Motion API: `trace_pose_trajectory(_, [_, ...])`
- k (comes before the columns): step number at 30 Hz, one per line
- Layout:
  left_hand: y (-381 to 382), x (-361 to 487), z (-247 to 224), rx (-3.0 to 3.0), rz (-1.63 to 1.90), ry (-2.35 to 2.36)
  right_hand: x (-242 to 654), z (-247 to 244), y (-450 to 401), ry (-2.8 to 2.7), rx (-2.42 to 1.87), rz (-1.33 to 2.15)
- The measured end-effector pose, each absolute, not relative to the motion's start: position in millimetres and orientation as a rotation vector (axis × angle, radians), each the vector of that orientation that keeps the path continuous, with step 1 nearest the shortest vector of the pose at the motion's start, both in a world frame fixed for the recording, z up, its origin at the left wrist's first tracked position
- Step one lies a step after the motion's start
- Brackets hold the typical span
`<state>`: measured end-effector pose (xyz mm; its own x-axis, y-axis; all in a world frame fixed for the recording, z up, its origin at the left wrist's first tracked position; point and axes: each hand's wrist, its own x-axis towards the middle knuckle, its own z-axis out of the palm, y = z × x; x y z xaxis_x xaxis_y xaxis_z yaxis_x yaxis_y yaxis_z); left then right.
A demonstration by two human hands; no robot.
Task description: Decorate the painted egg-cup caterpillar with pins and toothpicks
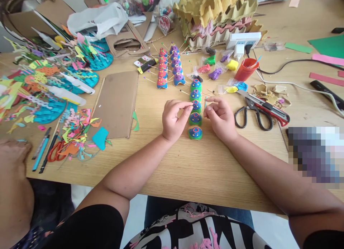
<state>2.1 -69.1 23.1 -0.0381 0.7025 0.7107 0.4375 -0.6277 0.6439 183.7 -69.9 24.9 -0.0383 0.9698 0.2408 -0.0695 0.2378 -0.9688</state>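
Note:
A row of blue and green painted egg-carton cups (195,118) stands upright on the table in front of me. My left hand (176,118) is at the row's left side, thumb and forefinger pinched at the middle cup; anything between the fingertips is too small to make out. On the right side, my right hand (220,117) pinches a thin, light blue stick (205,101) that points upward. Behind the row lie a few toothpicks with dark tips (213,92). Red cups (162,73) and purple cups (176,69), with toothpicks stuck in them, form two rows farther back.
Scissors (254,114) and a red cutter (268,107) lie right of my right hand, near a red cup (245,69). Cardboard (115,102) and paper scraps (77,134) are at left, beside another person's arm (14,184). Egg trays (215,19) are stacked behind.

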Motion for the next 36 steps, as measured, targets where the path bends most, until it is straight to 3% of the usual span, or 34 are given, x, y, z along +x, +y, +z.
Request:
trace_pose_trajectory(10, [-71.3,1.8,27.1,2.358,1.604,1.108,185.8,35.8,-76.3,-1.465,-0.898,1.130])
trace_pose_trajectory(28, [-72.8,2.6,27.5,2.369,1.492,1.162,183.6,36.1,-76.7,-1.400,-0.944,1.155])
trace_pose_trajectory(36, [-71.1,1.8,26.8,2.386,1.628,1.076,184.7,39.6,-77.2,-1.456,-0.926,1.158])
